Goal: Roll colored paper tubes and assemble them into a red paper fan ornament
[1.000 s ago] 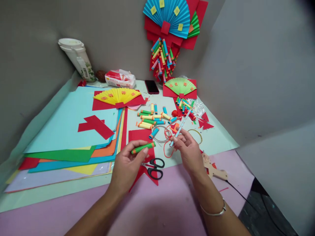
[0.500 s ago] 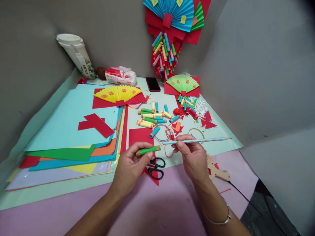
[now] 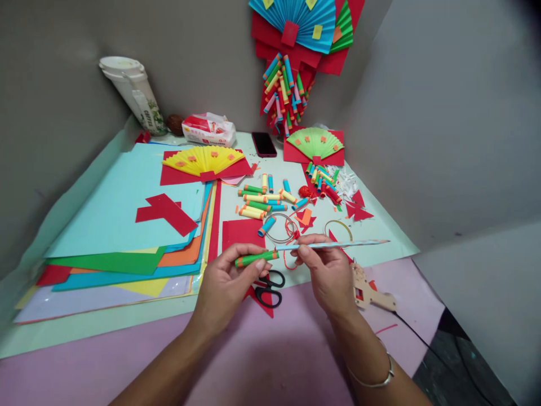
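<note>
A green paper roll (image 3: 256,259) with orange ends is pinched in my left hand (image 3: 230,282), lying nearly level. My right hand (image 3: 323,270) grips a pale blue striped pencil (image 3: 338,244), its sharpened tip pointing right. The pencil's blunt end is close to the right end of the roll; whether they touch I cannot tell. Black-handled scissors (image 3: 270,289) rest under and between the hands. Beyond them lie several coloured paper rolls (image 3: 257,206), a metal ring (image 3: 279,228) and red cord (image 3: 291,228).
Stacked coloured sheets (image 3: 122,214) cover the left side, with a yellow fan (image 3: 207,162) behind. A phone (image 3: 264,145), tissue pack (image 3: 209,129) and cup (image 3: 135,96) stand farther back. At right are a green fan (image 3: 315,145) and a glue gun (image 3: 374,293) with its cable.
My right hand has moved slightly left, bringing the pencil's blunt end close to the green roll. My left hand still holds the roll in nearly the same place.
</note>
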Tool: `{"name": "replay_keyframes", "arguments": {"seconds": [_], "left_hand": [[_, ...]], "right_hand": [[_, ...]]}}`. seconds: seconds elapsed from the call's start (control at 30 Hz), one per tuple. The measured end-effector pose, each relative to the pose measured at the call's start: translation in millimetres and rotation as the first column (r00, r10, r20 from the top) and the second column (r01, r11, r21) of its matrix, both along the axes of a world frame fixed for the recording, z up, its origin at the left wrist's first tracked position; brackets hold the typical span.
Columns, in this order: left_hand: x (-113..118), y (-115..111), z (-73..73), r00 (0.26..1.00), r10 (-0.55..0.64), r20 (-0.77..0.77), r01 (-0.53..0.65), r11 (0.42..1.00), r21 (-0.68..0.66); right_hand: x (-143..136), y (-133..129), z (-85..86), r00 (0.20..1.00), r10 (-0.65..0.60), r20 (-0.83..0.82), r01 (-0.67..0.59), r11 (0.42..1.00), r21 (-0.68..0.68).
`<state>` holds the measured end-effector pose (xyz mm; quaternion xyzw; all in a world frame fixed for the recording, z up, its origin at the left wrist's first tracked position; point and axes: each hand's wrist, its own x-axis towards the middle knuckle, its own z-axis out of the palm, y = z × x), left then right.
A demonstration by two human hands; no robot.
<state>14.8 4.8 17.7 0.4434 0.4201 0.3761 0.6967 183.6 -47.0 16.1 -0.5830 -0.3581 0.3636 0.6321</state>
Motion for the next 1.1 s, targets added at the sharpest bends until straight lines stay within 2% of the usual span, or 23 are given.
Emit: {"name": "replay_keyframes", "arguments": {"seconds": [0.3, 0.63, 0.93, 1.1], "left_hand": [[-2.2, 1.4, -3.9, 1.0, -0.01, 0.002, 0.01, 1.0, 0.001], [-1.1, -0.4, 0.1, 1.0, -0.017, -0.012, 0.017, 1.0, -0.003], [0.2, -0.4, 3.6, 0.999, -0.025, -0.047, 0.025, 1.0, 0.008], [-1.6, -0.9, 1.0, 0.995, -0.011, -0.098, 0.018, 0.997, 0.074]], "right_hand": [[0.4, -1.2, -1.1, 1.0, 0.02, 0.008, -0.02, 1.0, 0.017], [-0.3, -2.2, 0.4, 1.0, 0.013, 0.024, -0.014, 0.999, 0.04], [1.9, -0.3, -7.3, 0.999, 0.002, -0.049, 0.006, 0.989, 0.148], [4.9, 2.0, -7.0, 0.996, -0.016, -0.087, 0.033, 0.982, 0.188]]}}
